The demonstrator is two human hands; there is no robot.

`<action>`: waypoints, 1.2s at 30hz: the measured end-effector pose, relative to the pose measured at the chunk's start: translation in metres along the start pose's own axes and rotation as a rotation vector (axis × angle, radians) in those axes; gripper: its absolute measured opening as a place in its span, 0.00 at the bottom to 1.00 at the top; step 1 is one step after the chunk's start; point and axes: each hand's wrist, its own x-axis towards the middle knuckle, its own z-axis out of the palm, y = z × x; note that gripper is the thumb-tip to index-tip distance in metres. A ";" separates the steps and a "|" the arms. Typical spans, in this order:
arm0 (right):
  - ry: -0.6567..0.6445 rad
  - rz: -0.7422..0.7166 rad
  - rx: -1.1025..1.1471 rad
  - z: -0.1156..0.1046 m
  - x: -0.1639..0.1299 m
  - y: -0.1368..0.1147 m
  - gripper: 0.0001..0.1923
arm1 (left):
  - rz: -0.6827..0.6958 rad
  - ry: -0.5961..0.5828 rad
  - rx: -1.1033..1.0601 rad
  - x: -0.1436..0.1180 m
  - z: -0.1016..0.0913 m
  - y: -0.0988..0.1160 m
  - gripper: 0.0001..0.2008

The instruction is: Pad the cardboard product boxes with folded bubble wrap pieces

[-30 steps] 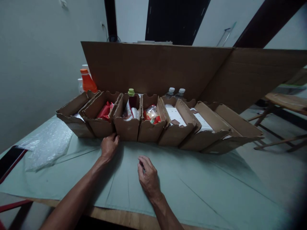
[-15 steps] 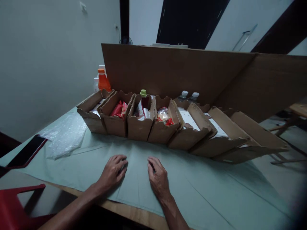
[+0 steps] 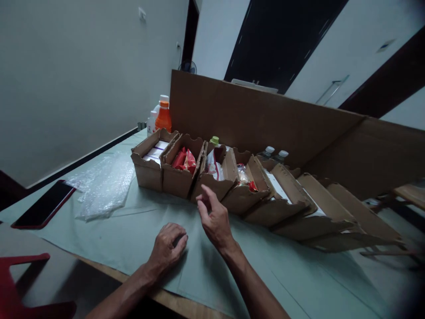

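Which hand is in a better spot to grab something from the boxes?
Probably the right hand: it's raised near the front of the third cardboard box from the left. The left hand rests on the green cloth, farther from that box.

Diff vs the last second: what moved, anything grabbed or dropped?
Left hand drew back from the foot of the boxes toward the near table edge. Right hand reached forward toward the boxes, index finger out. No visible grip taken or released. The camera turned left and tilted. Boxes, bubble wrap and phone look unmoved.
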 end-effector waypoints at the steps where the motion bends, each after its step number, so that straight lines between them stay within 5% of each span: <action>1: -0.013 0.012 0.007 0.005 0.016 -0.006 0.25 | -0.002 0.045 -0.008 0.000 0.000 -0.001 0.07; 4: -0.059 0.081 -0.014 0.021 0.051 -0.013 0.29 | -0.029 0.172 -0.009 0.001 -0.002 -0.004 0.07; 10: -0.061 0.153 -0.057 0.043 0.072 0.007 0.19 | -0.090 0.257 -0.004 0.001 -0.004 -0.006 0.08; 15: -0.021 0.126 -0.038 0.042 0.070 0.007 0.18 | -0.276 0.362 -0.154 0.000 -0.004 -0.012 0.11; 20: -0.020 0.076 0.006 0.029 0.034 -0.015 0.18 | -0.610 0.609 -0.432 0.007 -0.015 -0.034 0.20; 24: -0.055 0.049 0.037 0.000 -0.019 -0.037 0.16 | -0.662 0.827 -0.631 0.015 -0.033 -0.043 0.20; 27: -0.115 0.079 0.064 -0.038 -0.060 -0.046 0.13 | -0.637 0.864 -0.702 0.017 -0.045 -0.039 0.19; 31: -0.066 0.183 0.036 -0.101 -0.099 -0.035 0.10 | -0.627 0.733 -0.720 0.014 -0.051 -0.017 0.20; 36: 0.235 0.451 -0.058 -0.157 -0.126 -0.006 0.14 | -0.639 0.459 -0.645 -0.004 -0.044 0.014 0.19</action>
